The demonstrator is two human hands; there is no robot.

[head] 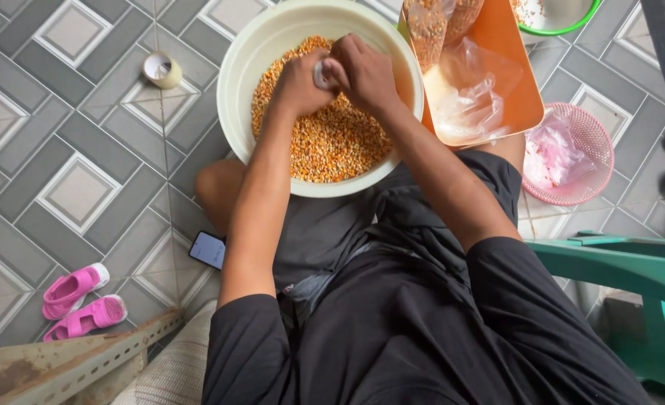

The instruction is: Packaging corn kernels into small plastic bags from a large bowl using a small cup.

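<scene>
Both hands, left hand and right hand, closed on a small bag. Over cream basin of corn kernels. Apparently mid-filling; next calls for steady grip.

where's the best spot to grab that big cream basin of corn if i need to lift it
Grip the basin by its rolled rim with both hands on opposite sides, left and right. The rim is bare there; the orange tray crowds the right edge, and the kernels make it heavy, so a one-sided hold would likely tip it.

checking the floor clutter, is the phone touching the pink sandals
Apart. The head view shows the phone lying by the person's knee, with a plain stretch of bare tiled floor between it and the pink sandals further left.
</scene>
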